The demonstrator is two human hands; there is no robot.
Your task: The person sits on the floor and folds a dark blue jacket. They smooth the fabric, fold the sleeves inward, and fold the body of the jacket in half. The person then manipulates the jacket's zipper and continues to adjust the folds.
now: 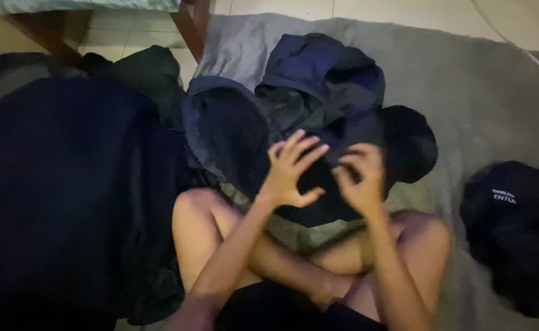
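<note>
My left hand (289, 170) is raised with its fingers spread, holding nothing, just above a pile of dark clothes (318, 92). Beside it, my right hand (360, 178) has its fingers curled and pinched together; the blur hides whether cloth is between them. Both hands hover over a black garment (404, 144) at the front of the pile. My crossed bare legs (208, 227) lie below the hands on a grey blanket (484, 92).
A large dark blue cloth (67, 196) covers the left side. A black garment with small white print (517, 227) lies at the right. Wooden furniture legs (190, 24) stand on the pale tiled floor (404, 9) at the top.
</note>
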